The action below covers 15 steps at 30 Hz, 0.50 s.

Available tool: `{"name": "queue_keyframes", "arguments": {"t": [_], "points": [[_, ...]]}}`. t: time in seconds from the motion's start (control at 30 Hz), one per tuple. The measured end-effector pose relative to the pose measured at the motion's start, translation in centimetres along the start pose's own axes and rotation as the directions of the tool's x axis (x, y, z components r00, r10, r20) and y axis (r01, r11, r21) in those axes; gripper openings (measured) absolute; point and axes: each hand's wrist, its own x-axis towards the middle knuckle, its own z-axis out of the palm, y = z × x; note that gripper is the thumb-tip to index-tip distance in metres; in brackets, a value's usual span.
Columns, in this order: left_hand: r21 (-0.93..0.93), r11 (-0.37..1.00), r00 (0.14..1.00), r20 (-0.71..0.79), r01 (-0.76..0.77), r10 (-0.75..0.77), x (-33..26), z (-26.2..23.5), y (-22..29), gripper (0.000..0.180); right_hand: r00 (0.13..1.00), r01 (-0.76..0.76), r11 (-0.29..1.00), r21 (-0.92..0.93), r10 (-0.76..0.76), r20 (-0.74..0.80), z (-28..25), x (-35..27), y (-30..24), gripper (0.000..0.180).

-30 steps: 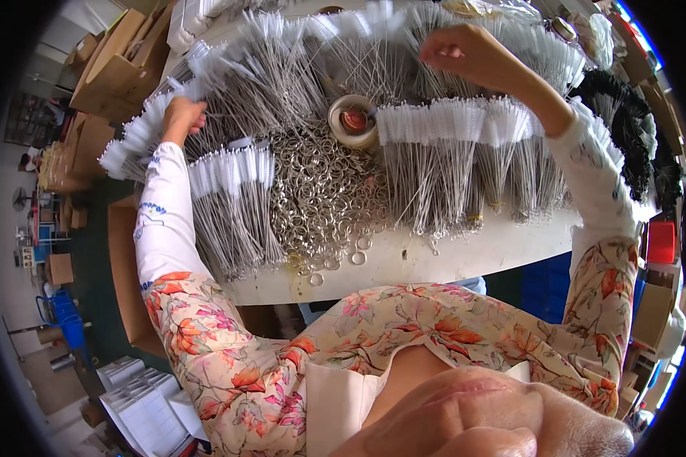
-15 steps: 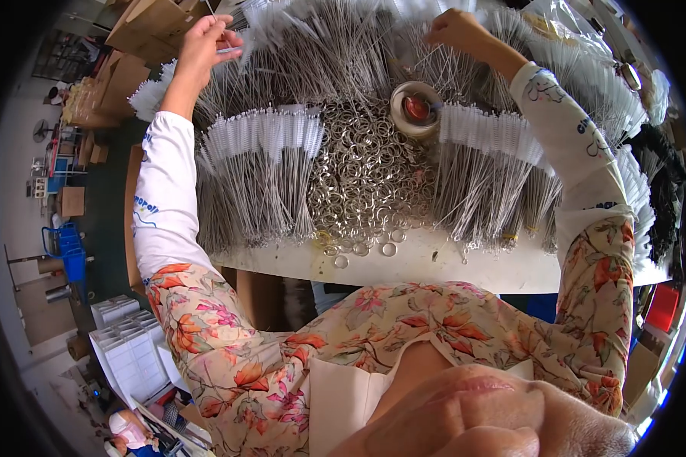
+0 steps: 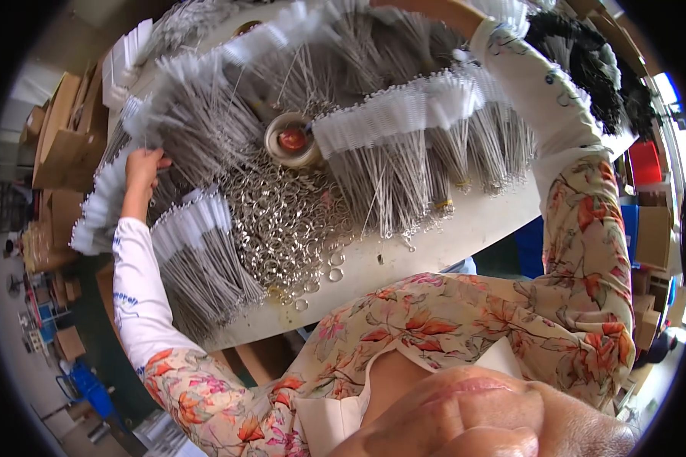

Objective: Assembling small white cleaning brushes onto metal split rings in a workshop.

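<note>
My left hand (image 3: 145,169), its fingers curled closed, is at the left among bundles of thin wire brushes with white bristles; whatever it grips is too small to make out. Just below it lies a bundle of brushes (image 3: 206,255), bristle ends away from me. My right forearm (image 3: 438,11) reaches over the far side of the table, and the hand is cut off by the upper edge. A heap of metal rings (image 3: 274,221) lies in the middle. Right of the heap is another row of brushes (image 3: 381,167).
A round pale dish (image 3: 306,158) with something reddish-brown inside stands behind the rings. Black bristly bundles (image 3: 579,68) lie at the far right. Cardboard boxes (image 3: 72,145) stand left of the white table (image 3: 358,270), and a red bin (image 3: 648,162) is to the right.
The view has turned, and the table now sits tilted. My left hand has come down to the brushes at the left. My right hand has gone out past the upper edge.
</note>
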Motion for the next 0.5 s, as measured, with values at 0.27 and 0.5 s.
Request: {"name": "queue_keyframes", "arguments": {"t": [0.27,0.5], "points": [[0.05,0.999,0.991,-0.134,0.0,0.007,-1.6,0.9,1.4,0.022,0.896,-0.44,0.89,-0.119,0.445,0.015,3.4,0.1,-4.6,0.045],[0.48,0.869,0.946,-0.211,-0.118,0.245,-2.8,-0.1,2.8,0.021,0.934,-0.335,0.942,0.013,0.334,-0.122,4.7,0.6,-6.4,0.041]]}}
